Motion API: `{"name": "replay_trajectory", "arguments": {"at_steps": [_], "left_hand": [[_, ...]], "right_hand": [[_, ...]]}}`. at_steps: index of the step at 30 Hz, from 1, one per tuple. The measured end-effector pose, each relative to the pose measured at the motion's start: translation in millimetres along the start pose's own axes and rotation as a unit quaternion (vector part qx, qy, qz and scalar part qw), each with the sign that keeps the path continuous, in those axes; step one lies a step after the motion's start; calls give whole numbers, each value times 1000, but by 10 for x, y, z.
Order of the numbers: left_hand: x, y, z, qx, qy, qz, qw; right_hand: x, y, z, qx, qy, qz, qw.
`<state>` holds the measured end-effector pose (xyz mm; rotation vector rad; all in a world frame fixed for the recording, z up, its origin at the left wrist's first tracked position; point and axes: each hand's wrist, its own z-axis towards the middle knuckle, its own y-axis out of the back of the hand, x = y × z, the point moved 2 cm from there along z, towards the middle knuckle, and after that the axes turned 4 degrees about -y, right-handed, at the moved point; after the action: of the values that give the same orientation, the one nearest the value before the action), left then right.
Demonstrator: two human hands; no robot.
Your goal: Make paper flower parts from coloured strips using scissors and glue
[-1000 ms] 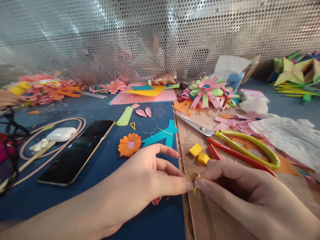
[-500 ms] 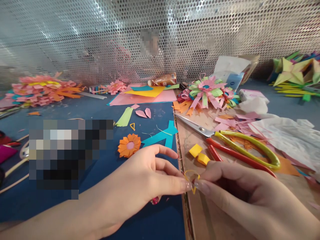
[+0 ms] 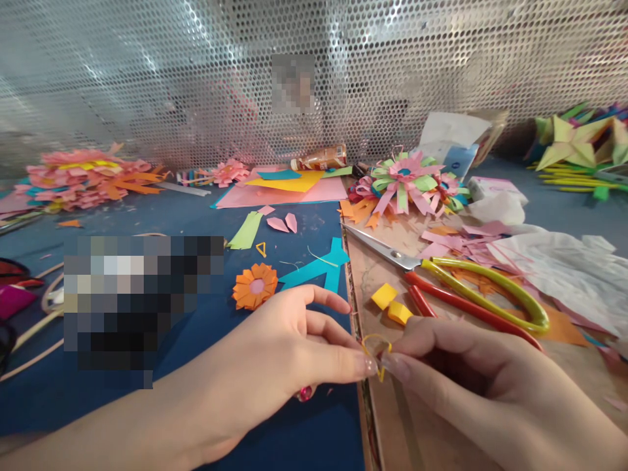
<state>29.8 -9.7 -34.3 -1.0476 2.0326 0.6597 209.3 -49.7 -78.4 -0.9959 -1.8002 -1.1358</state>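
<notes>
Between my fingertips, over the edge of a brown cardboard sheet (image 3: 400, 418), is a thin yellow paper strip (image 3: 381, 374) bent into a loop. My left hand (image 3: 299, 347) pinches it from the left with thumb and index finger, its other fingers curved above. From the right, my right hand (image 3: 471, 379) pinches the same strip between thumb and forefinger. Two small yellow paper pieces (image 3: 384, 296) lie on the cardboard just beyond my right fingers. An orange paper flower (image 3: 255, 286) with a pink centre rests left of my left hand, near blue paper strips (image 3: 314, 267).
Large scissors (image 3: 471, 288) with yellow and red handles lie on the cardboard. Pink scraps (image 3: 464, 239) and crumpled tissue (image 3: 554, 268) are at right. Paper flowers (image 3: 405, 180), coloured sheets (image 3: 284, 193) and a bottle (image 3: 321, 157) stand before a perforated metal panel (image 3: 196, 78).
Both hands stay in nearly the same pinch on the yellow strip. The view has shifted very slightly; nothing else visibly moves.
</notes>
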Motion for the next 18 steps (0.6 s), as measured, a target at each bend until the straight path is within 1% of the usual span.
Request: {"name": "replay_trajectory", "arguments": {"at_steps": [9,13,15,18], "left_hand": [[0,0,4,2,0,-2,1000],[-6,0,6,-2,6,-9,1000],[-24,1,6,0,9,-18,1000],[-48,0,7,8,12,-36,999]], "right_hand": [[26,-21,16,-4,-2,-2,1000],[64,-3,4,-37,2,-8,999],[72,11,3,-31,9,-8,999],[90,35,14,-5,29,0,1000]]}}
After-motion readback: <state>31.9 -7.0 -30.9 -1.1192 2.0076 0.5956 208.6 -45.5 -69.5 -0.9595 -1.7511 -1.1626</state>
